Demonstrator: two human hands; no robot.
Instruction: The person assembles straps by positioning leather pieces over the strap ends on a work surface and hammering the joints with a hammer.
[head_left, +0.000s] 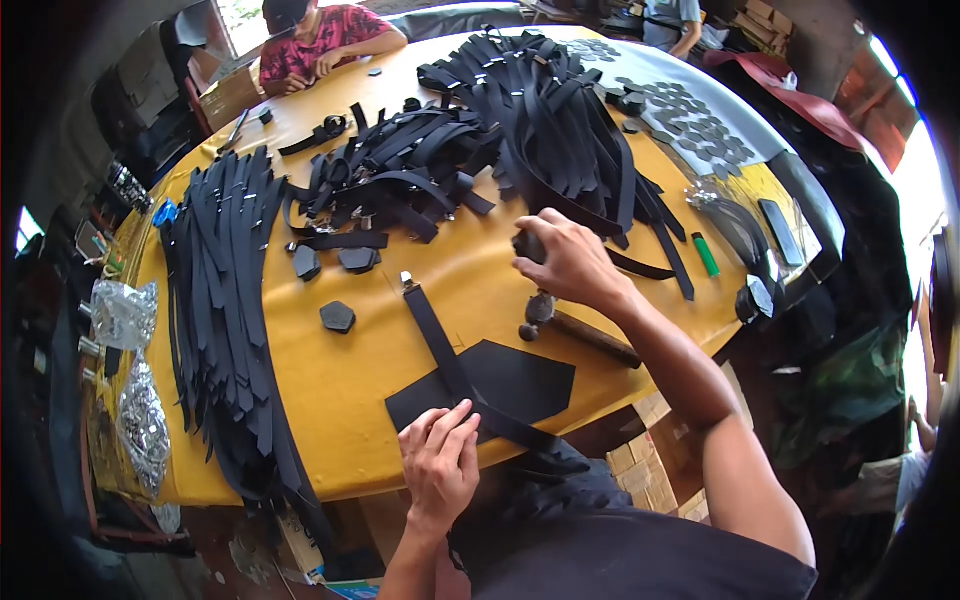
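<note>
My left hand (440, 460) rests on a black strap (435, 340) at the table's near edge, its fingers bent over the strap. The strap has a metal clip (407, 281) at its far end and crosses a flat black panel (520, 380). To the right, my right hand (567, 258) is closed around a dark, rounded object (528, 246) above the table; its exact kind is unclear. Just below that hand lies a hammer (541, 310) with a wooden handle. Dark polygonal pieces (338, 317) lie left of the strap.
The yellow-covered table (340, 420) carries long black straps (225, 300) at left and heaped straps (560, 130) at the back. A green lighter (706, 255) and a phone (781, 232) lie right. A person (325, 40) sits across; another person (672, 20) is at the far right.
</note>
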